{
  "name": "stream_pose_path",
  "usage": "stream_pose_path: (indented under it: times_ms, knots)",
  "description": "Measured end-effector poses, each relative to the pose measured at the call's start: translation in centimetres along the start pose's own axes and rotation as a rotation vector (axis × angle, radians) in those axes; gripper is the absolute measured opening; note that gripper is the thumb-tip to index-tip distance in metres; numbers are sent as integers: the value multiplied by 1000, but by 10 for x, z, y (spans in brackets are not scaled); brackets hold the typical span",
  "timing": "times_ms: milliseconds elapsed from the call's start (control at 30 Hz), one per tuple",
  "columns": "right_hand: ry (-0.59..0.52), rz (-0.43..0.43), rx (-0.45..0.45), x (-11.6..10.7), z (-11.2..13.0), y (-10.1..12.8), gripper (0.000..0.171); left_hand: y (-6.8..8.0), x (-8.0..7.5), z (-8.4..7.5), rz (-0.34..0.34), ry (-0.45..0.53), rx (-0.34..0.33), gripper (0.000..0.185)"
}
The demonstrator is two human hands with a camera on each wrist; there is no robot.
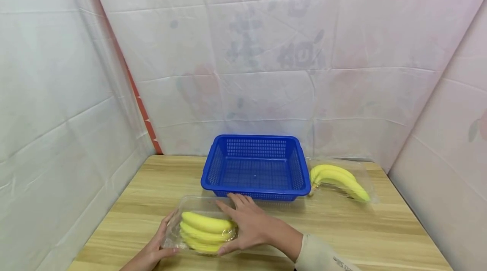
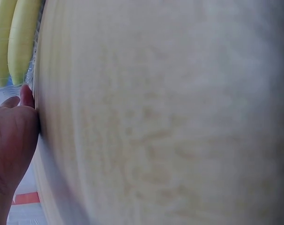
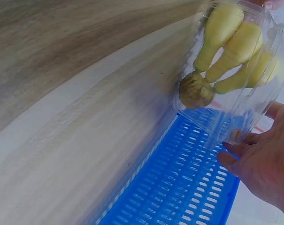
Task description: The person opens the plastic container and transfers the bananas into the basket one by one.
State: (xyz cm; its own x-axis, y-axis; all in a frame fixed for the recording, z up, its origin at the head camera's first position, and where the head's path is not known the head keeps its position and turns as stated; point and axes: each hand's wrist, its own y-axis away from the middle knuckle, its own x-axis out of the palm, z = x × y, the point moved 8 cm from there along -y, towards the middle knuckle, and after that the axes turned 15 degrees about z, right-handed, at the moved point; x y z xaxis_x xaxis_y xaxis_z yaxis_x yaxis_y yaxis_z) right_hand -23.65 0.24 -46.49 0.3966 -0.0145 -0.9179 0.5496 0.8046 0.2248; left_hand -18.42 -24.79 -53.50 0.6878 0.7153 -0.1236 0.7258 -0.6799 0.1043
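A clear plastic box (image 1: pixel 203 204) with a bunch of yellow bananas (image 1: pixel 207 223) inside is at the front of the table. Its left end is gripped by the left hand (image 1: pixel 152 250), thumb on the near side and fingers on the far side. Across the right end spreads the right hand (image 1: pixel 253 224), holding it between thumb at the near edge and fingers at the far edge. In the right wrist view the bananas' brown stem end (image 3: pixel 196 90) shows through the plastic, and the fingers (image 3: pixel 233 161) lie along the box's side. The left wrist view catches only banana tips (image 2: pixel 22 42) beside that hand.
Just behind the box stands a blue plastic basket (image 1: pixel 255 194) with slotted walls and nothing in it. To its right, a second clear box (image 1: pixel 367 178) holds more bananas (image 1: pixel 335 173). The wooden table (image 1: pixel 163 178) is bounded by white sheets (image 1: pixel 266 93).
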Motion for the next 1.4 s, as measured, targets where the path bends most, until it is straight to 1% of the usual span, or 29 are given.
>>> stream_pose_path:
  times_ms: [67,233,333,467,533,700,833,1067,1200,1400]
  knots:
    - [1,3,5,0,-2,0,116,0,-1,-1,-10,-21,8,102]
    - [20,0,6,0,-2,-3,112,0,-5,-4,-58,-118,44,98]
    - [23,1,1,1,-2,-4,112,0,-6,-3,-80,-139,27,98]
    - [24,-3,-12,2,-1,-5,112,1,-5,0,-87,-110,-27,99]
    - [20,-3,-14,2,-2,-5,111,1,-5,1,-86,-93,-43,101]
    - [-6,6,-14,3,-3,-6,108,1,-4,2,-71,-61,-53,103]
    - [12,-12,-23,2,-2,-6,109,1,-4,3,-58,-39,-63,103]
    - [50,-51,-50,0,-1,-7,112,1,-6,4,-93,-54,-99,105]
    - [60,-56,-67,-1,-1,-8,113,2,-7,5,-112,-68,-114,105]
    - [80,-59,-71,-2,-1,-8,112,2,-8,4,-120,-77,-127,105]
